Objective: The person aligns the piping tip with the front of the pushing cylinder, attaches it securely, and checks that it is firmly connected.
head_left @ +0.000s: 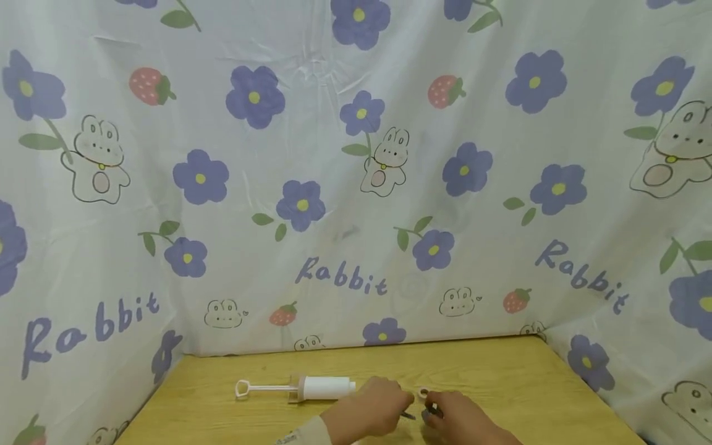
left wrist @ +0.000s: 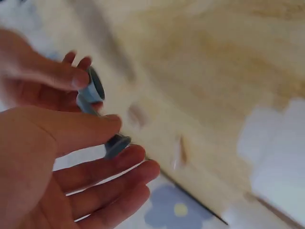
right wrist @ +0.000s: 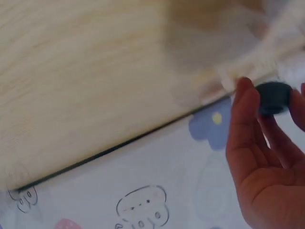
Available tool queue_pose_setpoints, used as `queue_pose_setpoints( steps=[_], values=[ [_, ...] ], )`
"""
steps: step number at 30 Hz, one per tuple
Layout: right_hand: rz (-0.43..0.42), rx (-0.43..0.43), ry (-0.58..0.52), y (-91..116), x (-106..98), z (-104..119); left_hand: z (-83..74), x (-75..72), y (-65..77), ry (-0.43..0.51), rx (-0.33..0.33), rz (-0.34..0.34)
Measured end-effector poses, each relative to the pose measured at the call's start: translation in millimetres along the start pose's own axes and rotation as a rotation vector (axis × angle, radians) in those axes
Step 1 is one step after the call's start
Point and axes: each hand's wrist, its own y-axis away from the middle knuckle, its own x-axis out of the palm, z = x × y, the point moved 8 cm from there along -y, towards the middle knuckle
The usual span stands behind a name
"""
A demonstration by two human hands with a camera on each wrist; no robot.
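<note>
My left hand (head_left: 374, 405) pinches a small grey-blue piece with a flared end (left wrist: 117, 145) between thumb and index finger; its other fingers extend below. Just to the right, my right hand (head_left: 460, 418) holds a dark teal, cup-shaped cap (right wrist: 274, 98) between thumb and fingertips. In the left wrist view this cap (left wrist: 95, 87) shows its round hollow opening, right beside the left hand's piece. Left of the hands lies a white syringe-like press (head_left: 327, 388) on its side, its plunger rod and loop handle (head_left: 242, 389) pointing left.
On the wooden table (head_left: 500, 364), a small pale ring (head_left: 423, 392) lies by the right fingertips. A patterned curtain (head_left: 411, 216) hangs behind the table and along both sides. Blurred small pale things (left wrist: 179, 155) lie near the table's far edge in the left wrist view.
</note>
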Motion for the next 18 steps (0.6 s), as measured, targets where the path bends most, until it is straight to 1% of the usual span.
queue_pose_setpoints(
  steps=[2,4,7,9,11,13,16,18],
  values=[
    [-0.048,-0.022,-0.076,5.0,-13.6,17.4,15.8,-12.8,11.2,0.047,-0.074,-0.075],
    [-0.094,-0.05,-0.121,8.8,-25.6,32.9,29.7,-25.3,22.3,0.12,-0.117,-0.163],
    [-0.167,-0.103,-0.161,11.8,-40.3,53.2,45.4,-41.9,36.5,0.199,-0.135,-0.29],
    [-0.221,-0.115,-0.17,12.1,-48.7,62.6,54.2,-51.1,43.8,0.25,-0.147,-0.352],
    [-0.271,-0.115,-0.19,11.4,-56.3,68.6,60.9,-60.3,50.6,0.302,-0.155,-0.418],
    [-0.298,-0.124,-0.223,9.5,-62.4,71.6,68.1,-66.5,55.0,0.375,-0.175,-0.461],
    [-0.312,-0.153,-0.277,7.0,-67.1,73.9,76.5,-73.2,59.8,0.45,-0.193,-0.544],
    [-0.306,-0.173,-0.298,4.9,-66.6,75.1,81.2,-73.8,61.2,0.489,-0.206,-0.576]
  ],
)
